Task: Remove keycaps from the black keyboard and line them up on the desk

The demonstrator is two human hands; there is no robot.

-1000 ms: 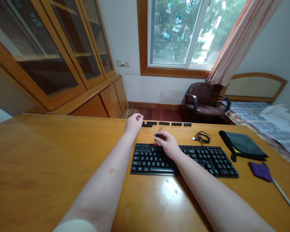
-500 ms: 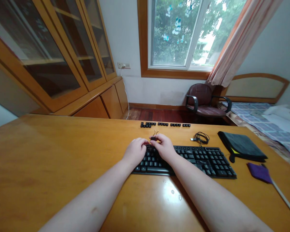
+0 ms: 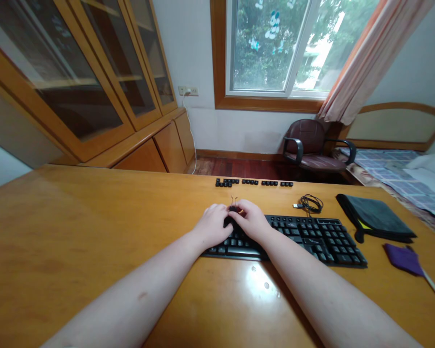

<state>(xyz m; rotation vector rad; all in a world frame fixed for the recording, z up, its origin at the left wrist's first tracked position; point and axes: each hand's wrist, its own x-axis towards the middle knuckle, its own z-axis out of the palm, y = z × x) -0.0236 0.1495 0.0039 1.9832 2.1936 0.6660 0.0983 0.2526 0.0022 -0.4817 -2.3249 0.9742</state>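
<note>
A black keyboard [image 3: 311,241] lies in front of me on the wooden desk, and both hands are over its left part. In a pinch, my right hand [image 3: 253,220] holds a small black keycap puller [image 3: 234,209] whose two thin wire prongs point up and away. My left hand [image 3: 213,224] is right beside it, its curled fingertips meeting at the puller's black body. Whatever lies between those left fingers is hidden. Several loose black keycaps [image 3: 250,182] are lined up in groups along the far edge of the desk.
Beyond the keyboard lies a coiled USB cable [image 3: 311,204]. To the right are a dark folded pouch [image 3: 379,217] and a purple cloth piece [image 3: 404,258] with a pale stick. A glass-door cabinet [image 3: 130,87] stands left; a chair [image 3: 308,145] stands past the desk.
My left hand has shifted in against the right, closing over the near side of the puller. The right hand still pinches the puller. The whole view has tilted slightly.
</note>
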